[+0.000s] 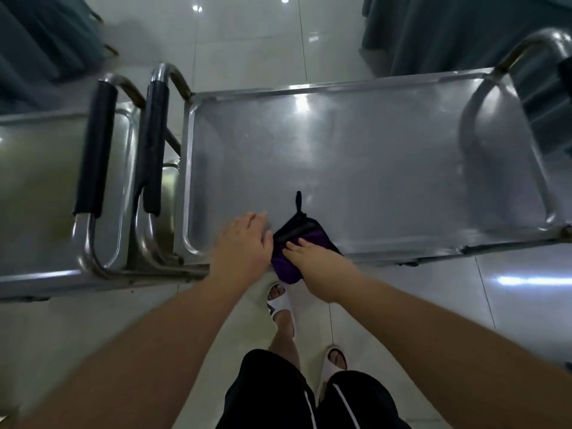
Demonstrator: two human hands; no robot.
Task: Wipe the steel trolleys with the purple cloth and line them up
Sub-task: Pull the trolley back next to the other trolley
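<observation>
We're holding the purple cloth (pixel 286 264) at the near rim of the steel trolley (pixel 356 168). Our right hand (pixel 312 258) is gripping the cloth's folded bundle, fingers curled on top. Our left hand (pixel 244 243) is lying flat and relaxed just beside the cloth, fingers touching the rim, grasping nothing.

Risks, as we're judging them: the cloth is hanging half over the rim, so a loose grip could be dropping it to the floor; pushing on the rim could be rolling the trolley off.

The cloth is looking bunched, purple with a black edge and a black strap (pixel 298 201) pointing across the tray. A second trolley (pixel 46 181) is sitting handle to handle with ours.
</observation>
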